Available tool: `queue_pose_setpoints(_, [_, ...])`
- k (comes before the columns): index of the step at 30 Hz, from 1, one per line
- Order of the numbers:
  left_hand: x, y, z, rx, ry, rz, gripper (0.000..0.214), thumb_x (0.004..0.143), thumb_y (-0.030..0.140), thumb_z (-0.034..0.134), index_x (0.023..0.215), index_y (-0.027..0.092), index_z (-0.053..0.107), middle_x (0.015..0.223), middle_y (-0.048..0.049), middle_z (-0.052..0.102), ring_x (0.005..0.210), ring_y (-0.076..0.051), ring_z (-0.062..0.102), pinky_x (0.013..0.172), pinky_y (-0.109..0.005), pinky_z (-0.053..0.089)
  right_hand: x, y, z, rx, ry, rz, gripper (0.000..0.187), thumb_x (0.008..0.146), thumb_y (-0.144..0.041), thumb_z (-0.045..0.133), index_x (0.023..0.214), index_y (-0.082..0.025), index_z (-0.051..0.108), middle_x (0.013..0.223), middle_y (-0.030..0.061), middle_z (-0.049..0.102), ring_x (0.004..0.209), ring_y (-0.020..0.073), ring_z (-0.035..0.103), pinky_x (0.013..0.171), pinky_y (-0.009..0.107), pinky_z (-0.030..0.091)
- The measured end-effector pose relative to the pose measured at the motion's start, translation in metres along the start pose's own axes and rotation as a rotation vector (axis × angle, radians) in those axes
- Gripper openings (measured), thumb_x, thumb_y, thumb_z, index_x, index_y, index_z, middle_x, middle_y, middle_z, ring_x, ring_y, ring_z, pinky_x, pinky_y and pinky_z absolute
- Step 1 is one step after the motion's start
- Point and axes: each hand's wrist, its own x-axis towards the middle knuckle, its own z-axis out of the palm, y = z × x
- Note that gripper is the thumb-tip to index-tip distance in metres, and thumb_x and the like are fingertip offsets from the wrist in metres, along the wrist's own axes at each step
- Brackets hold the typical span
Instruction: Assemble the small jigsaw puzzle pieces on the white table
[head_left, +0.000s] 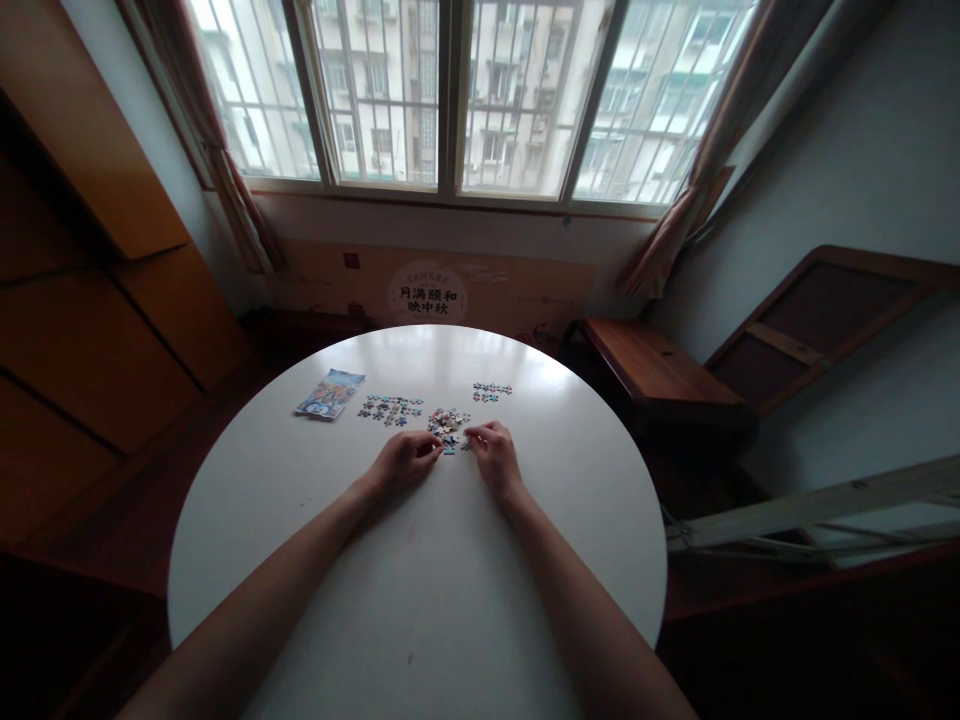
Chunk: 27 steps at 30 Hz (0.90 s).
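Both my hands rest on a round white table [420, 600], meeting at a small heap of jigsaw pieces [448, 421]. My left hand [405, 460] is curled, its fingertips pinched at the near edge of the heap. My right hand [491, 455] is curled too, fingers pressed on pieces at the heap's right side. What each pinch holds is too small to name. A spread of loose pieces [390, 409] lies left of the heap and a smaller group [492, 391] lies farther back right. A colourful picture card [331, 393] lies at the far left.
A barred window [457, 95] with curtains fills the wall beyond the table. Wooden cabinets [97, 300] stand on the left. A low wooden bench [652, 365] and a leaning framed panel [825, 320] are on the right, with a wooden rail [817, 510] nearer.
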Motion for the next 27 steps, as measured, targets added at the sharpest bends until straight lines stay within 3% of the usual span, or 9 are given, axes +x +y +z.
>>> queue_pose_setpoints(4, [0.0,-0.001,0.001,-0.008,0.003,-0.001,0.019,0.081,0.025,0.056,0.081,0.014,0.071,0.064,-0.0016,0.064,0.056,-0.01,0.05,0.055,-0.019,0.037,-0.002,-0.005,0.0,0.219,0.055,-0.008,0.018,0.083,-0.026,0.056,0.088,-0.02,0.072,0.086,0.0072,0.063,0.083,0.0189,0.058,0.076,0.032,0.047])
queue_pose_setpoints(9, [0.0,-0.005,0.005,-0.019,0.03,-0.01,0.019,0.081,0.025,0.056,0.084,0.014,0.071,0.061,-0.0002,0.062,0.054,-0.009,0.05,0.054,-0.018,0.038,-0.005,-0.009,0.013,0.645,-0.127,0.14,0.023,0.075,-0.035,0.062,0.086,-0.016,0.07,0.068,0.0045,0.066,0.053,0.0131,0.056,0.051,0.025,0.046])
queue_pose_setpoints(14, [0.0,-0.006,0.005,-0.047,0.023,0.003,0.017,0.081,0.024,0.056,0.086,0.014,0.069,0.059,0.0011,0.06,0.053,-0.008,0.049,0.053,-0.017,0.038,-0.006,-0.005,0.019,0.668,-0.19,0.133,0.02,0.073,-0.031,0.062,0.085,-0.017,0.071,0.07,0.004,0.068,0.055,0.0127,0.057,0.052,0.024,0.046])
queue_pose_setpoints(22, [-0.004,0.003,0.002,-0.057,0.071,0.004,0.019,0.078,0.025,0.057,0.094,0.017,0.066,0.063,0.0016,0.061,0.052,-0.007,0.05,0.052,-0.017,0.04,-0.006,-0.005,0.016,0.635,-0.159,0.151,0.022,0.073,-0.03,0.058,0.087,-0.017,0.07,0.064,0.0027,0.065,0.052,0.0127,0.056,0.05,0.024,0.046])
queue_pose_setpoints(27, [-0.005,0.005,0.001,-0.04,0.04,0.048,0.021,0.079,0.026,0.058,0.096,0.017,0.066,0.063,0.0015,0.061,0.051,-0.007,0.051,0.053,-0.016,0.041,-0.006,-0.006,0.015,0.649,-0.175,0.15,0.024,0.072,-0.027,0.057,0.092,-0.017,0.067,0.064,0.0012,0.064,0.052,0.0115,0.054,0.051,0.023,0.045])
